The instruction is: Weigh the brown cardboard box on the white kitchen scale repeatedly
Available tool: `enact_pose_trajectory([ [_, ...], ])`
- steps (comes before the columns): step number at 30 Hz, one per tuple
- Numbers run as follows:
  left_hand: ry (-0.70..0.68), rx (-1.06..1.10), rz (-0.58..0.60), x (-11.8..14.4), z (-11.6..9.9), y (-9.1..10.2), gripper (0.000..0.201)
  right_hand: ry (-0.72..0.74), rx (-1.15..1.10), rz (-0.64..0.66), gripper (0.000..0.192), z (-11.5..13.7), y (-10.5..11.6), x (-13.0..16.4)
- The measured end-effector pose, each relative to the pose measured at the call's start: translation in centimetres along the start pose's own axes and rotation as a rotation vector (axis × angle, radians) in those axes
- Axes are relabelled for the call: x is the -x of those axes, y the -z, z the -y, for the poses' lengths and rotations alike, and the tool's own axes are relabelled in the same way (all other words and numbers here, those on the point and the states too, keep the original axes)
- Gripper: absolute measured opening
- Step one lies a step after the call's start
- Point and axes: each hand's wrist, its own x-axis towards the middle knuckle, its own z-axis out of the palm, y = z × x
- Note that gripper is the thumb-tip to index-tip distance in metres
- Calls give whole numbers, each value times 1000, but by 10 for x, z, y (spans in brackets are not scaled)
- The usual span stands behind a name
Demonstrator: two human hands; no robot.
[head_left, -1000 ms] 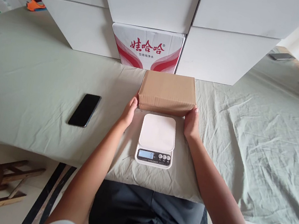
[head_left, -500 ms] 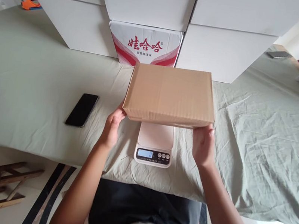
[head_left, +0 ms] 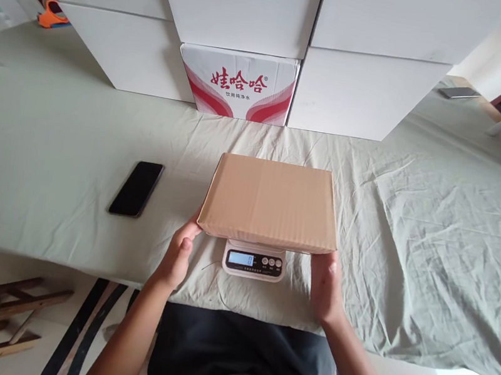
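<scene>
Green sheet (head_left: pixel 49 136) below, both hands' grip — left hand (head_left: pixel 177 255), right hand (head_left: pixel 325 285) — seemingly clasps plain brown box (head_left: pixel 271 202) over scale (head_left: pixel 254 261).

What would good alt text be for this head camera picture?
Two bare hands, left hand and right hand, hold a plain cardboard box over a small white scale whose display reads 0. A black phone lies to the left on the green cloth.

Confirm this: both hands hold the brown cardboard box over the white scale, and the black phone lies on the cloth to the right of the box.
One thing is wrong: the black phone lies on the cloth to the left of the cardboard box, as the head view shows. The left hand and right hand do hold the box over the white scale.
</scene>
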Motion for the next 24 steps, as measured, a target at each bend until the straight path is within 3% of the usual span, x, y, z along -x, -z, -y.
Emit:
enact_pose_trajectory([
  [3,-20,29,-18,-7,-9,1,79,-3,-12,-25,63,4,5,-2],
  [6,-85,15,-54,-24,-10,9,79,34,-11,-67,59,9,17,-23],
  [9,-117,-21,-76,-43,6,23,74,66,32,-102,57,2,31,-58],
  [13,-52,-53,-109,-53,33,36,77,49,55,-148,61,-25,43,-90],
  [18,-45,-75,-87,-51,38,37,74,-10,22,-170,55,-47,47,-85],
  [24,-27,-85,-88,-51,38,38,75,-42,56,-204,53,-36,42,-80],
])
